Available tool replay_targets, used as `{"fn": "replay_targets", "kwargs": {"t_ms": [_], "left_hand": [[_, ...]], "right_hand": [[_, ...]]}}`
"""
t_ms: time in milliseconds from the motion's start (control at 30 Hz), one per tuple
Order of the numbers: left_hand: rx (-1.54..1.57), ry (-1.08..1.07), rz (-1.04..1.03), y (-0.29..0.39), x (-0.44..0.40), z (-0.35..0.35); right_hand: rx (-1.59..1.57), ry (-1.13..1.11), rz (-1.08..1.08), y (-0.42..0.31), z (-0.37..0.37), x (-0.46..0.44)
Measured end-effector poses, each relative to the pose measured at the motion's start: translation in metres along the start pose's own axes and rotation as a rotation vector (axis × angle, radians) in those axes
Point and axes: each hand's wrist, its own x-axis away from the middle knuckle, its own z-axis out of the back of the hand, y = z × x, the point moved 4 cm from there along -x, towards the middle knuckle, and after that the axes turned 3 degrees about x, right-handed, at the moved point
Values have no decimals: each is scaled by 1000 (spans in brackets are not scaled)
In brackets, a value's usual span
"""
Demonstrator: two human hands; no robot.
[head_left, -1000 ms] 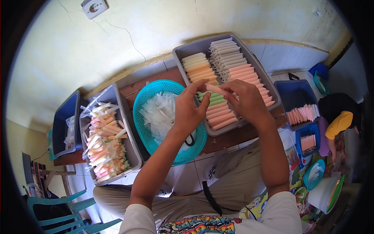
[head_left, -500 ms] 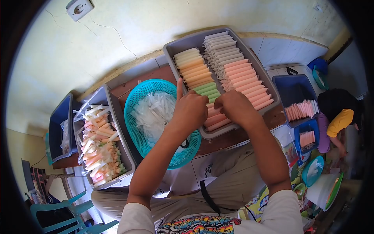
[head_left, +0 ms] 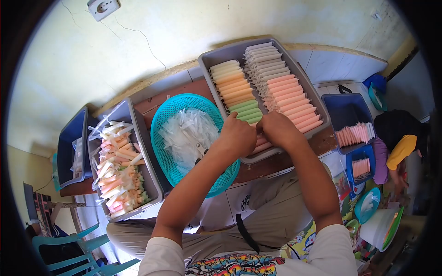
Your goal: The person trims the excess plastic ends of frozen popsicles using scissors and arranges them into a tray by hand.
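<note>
My left hand [head_left: 240,134] and my right hand [head_left: 280,130] are both closed, side by side over the near end of a grey tray [head_left: 314,79]. Their fingertips almost meet above the left row of filled plastic tubes; what they pinch, if anything, is hidden. White, orange and green tubes [head_left: 245,108] show in that row, with pink ones partly covered by my hands. In the right row, pale tubes lie behind pink tubes [head_left: 294,102]. Left of the tray, a turquoise basket [head_left: 158,124] holds clear plastic strips [head_left: 177,133] and scissors [head_left: 200,148], partly behind my left forearm.
Another grey tray [head_left: 146,161] holds a jumbled heap of filled tubes [head_left: 120,170], beside a dark blue tray [head_left: 70,142]. Blue trays [head_left: 347,108] with pink tubes stand right. A person in a yellow sleeve [head_left: 401,152] bends nearby. A green chair [head_left: 87,250] stands lower left.
My left hand has shifted slightly right, its raised finger now folded down, and my right hand has dropped a little closer to it. The view has shifted slightly.
</note>
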Motion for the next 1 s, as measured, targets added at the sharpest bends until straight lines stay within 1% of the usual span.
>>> {"fn": "replay_targets", "kwargs": {"t_ms": [33,100,133,200,300,400,567,633,733,800,833,933,1000], "left_hand": [[-3,2,-3,-1,0,-6],[10,253,-35,-3,5,-9],[9,253,-34,-3,5,-8],[19,180,-31,-3,5,-7],[12,232,-7,-1,5,-7],[1,206,-8,0,5,-6],[30,232,-5,0,8,-3],[49,236,-3,1,8,-3],[35,214,10,-2,5,-10],[26,292,13,-3,5,-15],[27,292,15,-4,4,-18],[0,301,19,-3,3,-17],[78,322,25,-1,7,-13]], "right_hand": [[0,-17,-19,2,-2,0],[-9,-28,-37,4,-4,1],[-17,-41,-50,3,-4,1],[-16,-28,-42,2,-3,3],[-9,2,-43,1,-1,3],[9,26,-64,-2,2,5],[26,53,-73,-5,4,9],[-40,139,-87,-5,6,13],[-124,184,-105,-8,13,16],[-154,209,-94,-7,12,17],[-185,236,-83,-7,13,18],[-184,218,-108,-8,17,21],[-196,211,-113,-10,21,22]]}}
